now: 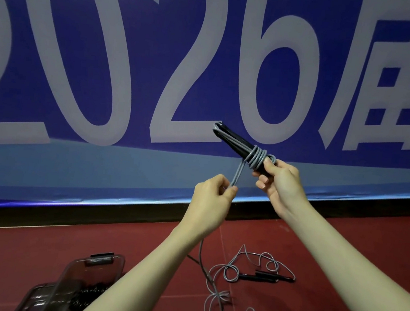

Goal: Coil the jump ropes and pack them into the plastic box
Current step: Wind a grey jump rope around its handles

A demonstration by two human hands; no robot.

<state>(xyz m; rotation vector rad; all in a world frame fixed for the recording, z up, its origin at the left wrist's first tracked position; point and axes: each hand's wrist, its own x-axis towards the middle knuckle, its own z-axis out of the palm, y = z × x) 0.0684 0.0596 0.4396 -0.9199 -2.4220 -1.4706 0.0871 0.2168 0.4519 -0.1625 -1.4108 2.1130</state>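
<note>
Two hands up: right hand (pixel 280 182) gripped the black handles of a grey jump rope (pixel 240 144) with cord wrapped round them; left hand (pixel 213 194) pinched the cord's loose run. Second rope (pixel 257 274) lay on the floor. Plastic box (pixel 71 285) lower left, open, contents probably ropes.

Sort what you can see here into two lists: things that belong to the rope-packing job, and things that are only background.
Belongs to the job:
- grey jump rope wound round black handles, held by both hands
- second grey jump rope lying loose on the floor
- clear brown plastic box with raised lid

Only background:
- blue banner with large pale numerals
- red floor
</note>
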